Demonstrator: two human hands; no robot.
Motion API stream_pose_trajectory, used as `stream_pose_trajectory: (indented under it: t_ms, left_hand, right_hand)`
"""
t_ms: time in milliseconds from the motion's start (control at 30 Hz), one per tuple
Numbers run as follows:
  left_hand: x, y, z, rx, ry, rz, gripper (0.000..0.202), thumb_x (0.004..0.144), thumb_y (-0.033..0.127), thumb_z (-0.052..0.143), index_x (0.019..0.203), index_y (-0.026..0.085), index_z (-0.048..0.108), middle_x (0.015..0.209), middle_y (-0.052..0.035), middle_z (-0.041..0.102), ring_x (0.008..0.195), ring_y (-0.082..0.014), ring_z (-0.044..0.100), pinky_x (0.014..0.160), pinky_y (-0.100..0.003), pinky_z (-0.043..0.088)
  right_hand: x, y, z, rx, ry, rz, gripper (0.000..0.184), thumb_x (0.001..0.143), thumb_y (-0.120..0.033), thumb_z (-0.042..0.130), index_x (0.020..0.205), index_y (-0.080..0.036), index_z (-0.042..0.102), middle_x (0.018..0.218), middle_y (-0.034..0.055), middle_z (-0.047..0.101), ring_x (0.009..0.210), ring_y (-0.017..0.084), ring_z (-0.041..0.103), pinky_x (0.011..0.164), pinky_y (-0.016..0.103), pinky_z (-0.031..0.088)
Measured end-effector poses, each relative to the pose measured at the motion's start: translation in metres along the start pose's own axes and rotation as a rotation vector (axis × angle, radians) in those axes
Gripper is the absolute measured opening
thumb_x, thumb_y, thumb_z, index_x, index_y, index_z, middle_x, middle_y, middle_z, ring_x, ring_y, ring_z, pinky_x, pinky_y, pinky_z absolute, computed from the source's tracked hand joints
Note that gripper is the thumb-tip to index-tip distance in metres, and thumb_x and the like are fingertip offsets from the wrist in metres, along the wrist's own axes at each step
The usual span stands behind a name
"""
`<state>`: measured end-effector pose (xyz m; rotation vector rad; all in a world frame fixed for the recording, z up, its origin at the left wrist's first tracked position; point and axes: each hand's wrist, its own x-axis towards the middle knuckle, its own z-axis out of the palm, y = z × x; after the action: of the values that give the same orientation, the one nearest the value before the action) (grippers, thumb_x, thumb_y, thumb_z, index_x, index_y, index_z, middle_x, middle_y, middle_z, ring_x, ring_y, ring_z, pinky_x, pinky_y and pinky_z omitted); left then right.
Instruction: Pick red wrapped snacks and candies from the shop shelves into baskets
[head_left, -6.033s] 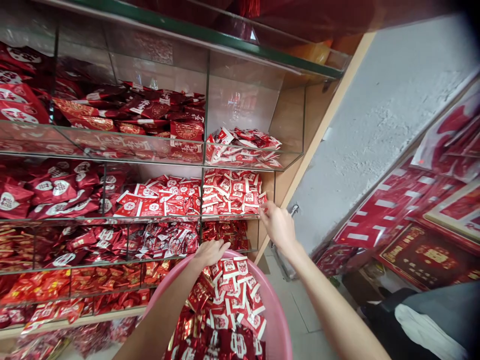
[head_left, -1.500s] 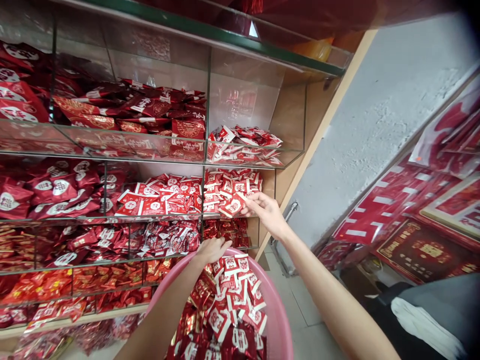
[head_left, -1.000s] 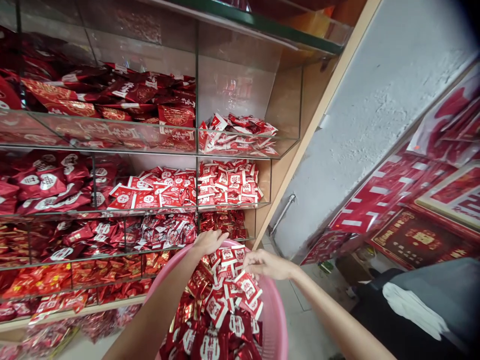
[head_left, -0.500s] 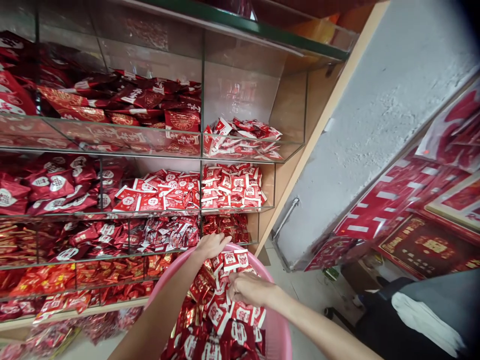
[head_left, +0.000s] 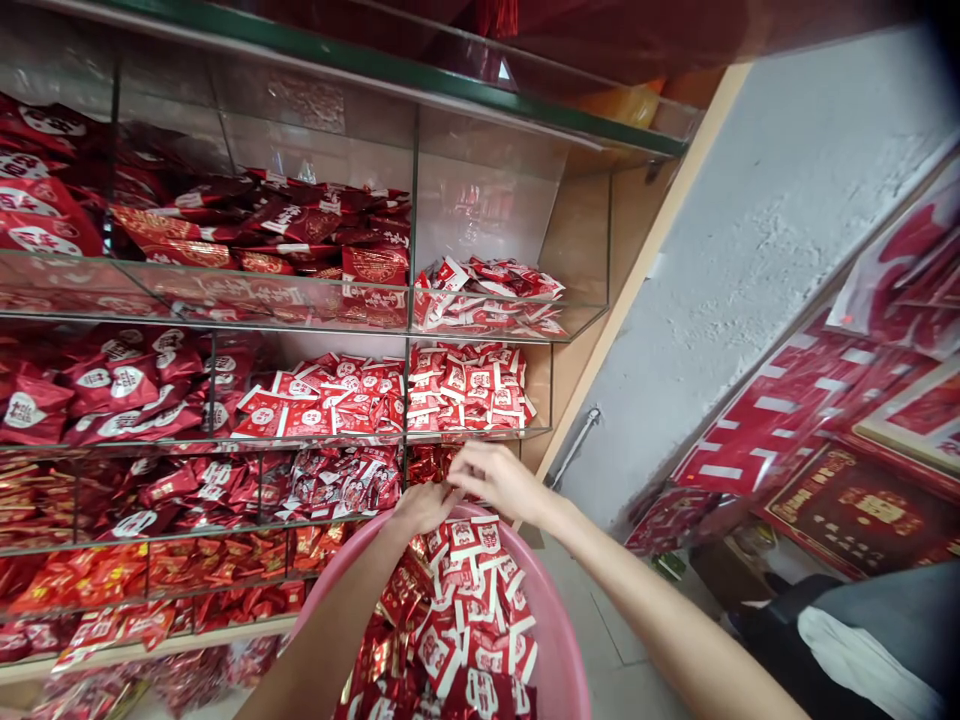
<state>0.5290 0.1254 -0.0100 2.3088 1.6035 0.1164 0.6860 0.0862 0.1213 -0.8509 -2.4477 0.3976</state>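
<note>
A pink plastic basin [head_left: 566, 620] stands below me, heaped with small red and white candy packets [head_left: 469, 590]. Gold-and-red and dark red packets lie along its left and near side. My left hand [head_left: 426, 508] is closed over the basin's far rim. Just to its right, over the same rim, is my right hand [head_left: 491, 475], its fingers bent down and drawn together close to the left fingertips. Whatever those right fingers hold, if anything, is hidden. Both hands partly cover a low shelf compartment of shiny red packets [head_left: 429, 463].
Glass-fronted shelves [head_left: 480, 435] full of red packets rise ahead and to the left. A grey wall [head_left: 720, 280] borders them. At right hang red packaged goods [head_left: 772, 420], and a person's dark-clothed legs [head_left: 810, 640] show below. Bagged packets [head_left: 195, 680] lie at floor level.
My right hand has lifted out of the packets in the basin and moved forward to the far rim beside my left hand. The left hand stays at the rim. The view has tilted up slightly.
</note>
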Motion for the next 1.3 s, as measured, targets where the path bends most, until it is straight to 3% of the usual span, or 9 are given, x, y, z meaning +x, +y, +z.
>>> stream_pose_trajectory:
  t_ms: [167,433,500,733,1067,1300]
  left_hand:
    - [-0.001,0.002,-0.001,0.013,0.019,-0.010,0.073,0.078,0.063,0.001,0.094,0.020,0.059,0.090,-0.0116,0.066,0.088,-0.0276,0.060,0.073,-0.038,0.043]
    - [-0.002,0.000,0.000,-0.002,0.028,-0.022,0.073,0.078,0.064,0.003,0.095,0.020,0.059,0.091,-0.0111,0.066,0.086,-0.0261,0.061,0.072,-0.037,0.043]
    - [-0.001,0.000,0.000,-0.010,0.025,-0.022,0.074,0.078,0.064,0.002,0.094,0.020,0.060,0.091,-0.0114,0.066,0.085,-0.0260,0.061,0.072,-0.037,0.043]
    - [0.000,-0.002,0.002,-0.005,0.031,-0.011,0.075,0.077,0.065,0.001,0.094,0.020,0.059,0.089,-0.0111,0.066,0.085,-0.0261,0.061,0.071,-0.038,0.043]
    - [-0.001,0.000,0.001,-0.043,0.029,-0.024,0.074,0.077,0.065,0.003,0.093,0.020,0.059,0.087,-0.0100,0.065,0.081,-0.0253,0.061,0.069,-0.037,0.043]
    - [-0.002,0.001,-0.001,-0.037,0.027,-0.020,0.074,0.077,0.065,0.002,0.091,0.020,0.059,0.086,-0.0101,0.066,0.080,-0.0254,0.061,0.069,-0.037,0.043]
  right_hand:
    - [0.048,0.009,-0.024,-0.217,0.173,-0.058,0.012,0.087,-0.022,0.042,0.087,-0.018,0.053,0.086,0.0025,0.053,0.077,0.012,0.049,0.067,0.022,0.036]
    - [0.085,0.022,-0.015,-0.517,0.023,-0.153,0.003,0.081,-0.016,0.050,0.080,-0.017,0.054,0.085,0.0035,0.047,0.075,0.013,0.044,0.059,0.023,0.033]
    - [0.087,0.023,-0.013,-0.514,0.041,-0.149,0.012,0.083,-0.017,0.046,0.075,-0.017,0.054,0.082,0.0036,0.047,0.074,0.013,0.044,0.059,0.023,0.033]
    - [0.086,0.033,-0.021,-0.070,0.232,-0.163,0.013,0.082,-0.021,0.048,0.071,-0.016,0.054,0.082,0.0022,0.055,0.075,0.012,0.050,0.068,0.024,0.038]
    - [0.071,0.038,-0.032,0.707,0.442,0.224,0.021,0.067,-0.034,0.064,0.067,-0.016,0.054,0.059,-0.0024,0.059,0.053,0.008,0.052,0.051,0.021,0.041]
    - [0.054,0.039,-0.034,1.087,0.471,0.379,0.023,0.060,-0.030,0.071,0.070,-0.015,0.055,0.065,-0.0005,0.063,0.061,0.009,0.059,0.057,0.020,0.046]
